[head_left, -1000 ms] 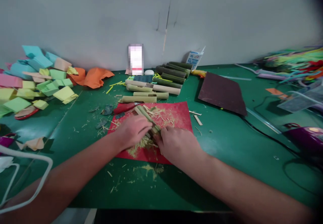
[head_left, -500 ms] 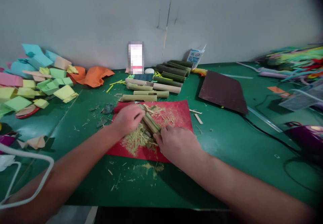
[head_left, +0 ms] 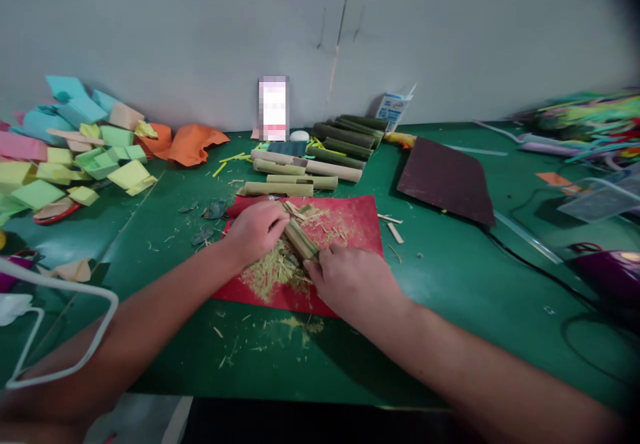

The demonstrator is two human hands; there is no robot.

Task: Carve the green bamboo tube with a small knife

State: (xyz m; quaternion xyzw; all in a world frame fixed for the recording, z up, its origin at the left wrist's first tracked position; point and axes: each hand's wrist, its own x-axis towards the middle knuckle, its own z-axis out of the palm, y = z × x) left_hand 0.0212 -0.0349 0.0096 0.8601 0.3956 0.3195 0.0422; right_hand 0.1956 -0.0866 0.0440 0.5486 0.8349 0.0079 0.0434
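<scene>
Carton (head_left: 394, 111): blue lettering illegible | bamboo (head_left: 301, 239): right hand (head_left: 357, 276) holding, left hand (head_left: 257, 231) touching

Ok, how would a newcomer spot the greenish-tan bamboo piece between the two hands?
On the green tabletop, find the red rectangular sheet strewn with pale shavings. Over it, the greenish-tan bamboo piece slants between the left hand and right hand. Unlike the pale bamboo tubes lying crosswise beyond the sheet, it's gripped by the right hand.

The head-worn camera looks forward and down across the table (head_left: 450, 277).
</scene>
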